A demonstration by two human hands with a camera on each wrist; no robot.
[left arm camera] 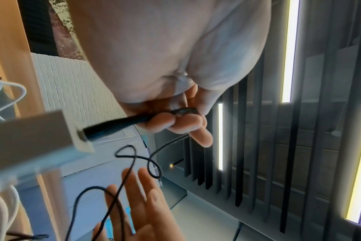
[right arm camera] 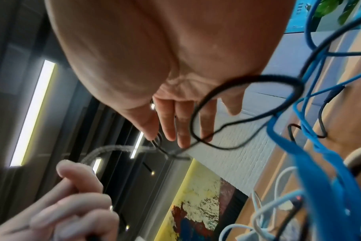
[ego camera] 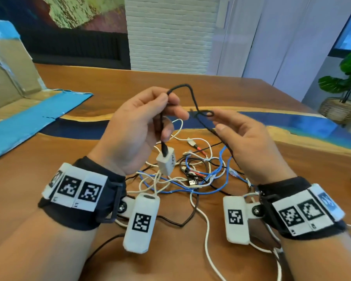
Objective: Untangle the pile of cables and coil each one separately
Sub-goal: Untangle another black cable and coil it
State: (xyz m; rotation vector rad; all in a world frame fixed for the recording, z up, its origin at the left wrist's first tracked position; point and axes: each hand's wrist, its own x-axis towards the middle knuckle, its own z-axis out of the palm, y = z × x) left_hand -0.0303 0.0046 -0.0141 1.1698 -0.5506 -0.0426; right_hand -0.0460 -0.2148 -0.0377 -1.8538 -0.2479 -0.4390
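My left hand (ego camera: 166,102) is raised above the table and pinches a black braided cable (ego camera: 188,88) just above its plug. That plug sits in a white charger block (ego camera: 166,161) hanging below the hand. From the pinch the cable arches right into a small loop by my right hand (ego camera: 218,120), whose fingers are straight and spread, index tip touching the loop. In the left wrist view the left hand (left arm camera: 181,117) grips the cable (left arm camera: 134,156) beside the block (left arm camera: 31,133). The right wrist view shows straight fingers (right arm camera: 175,130) with the cable (right arm camera: 247,78) looping past them.
A tangled pile of cables (ego camera: 190,175) in blue, white and black lies on the wooden table (ego camera: 69,179) under my hands; a white cable (ego camera: 206,230) trails toward me. A taped cardboard box (ego camera: 8,78) sits far left. A potted plant (ego camera: 342,102) stands beyond the right edge.
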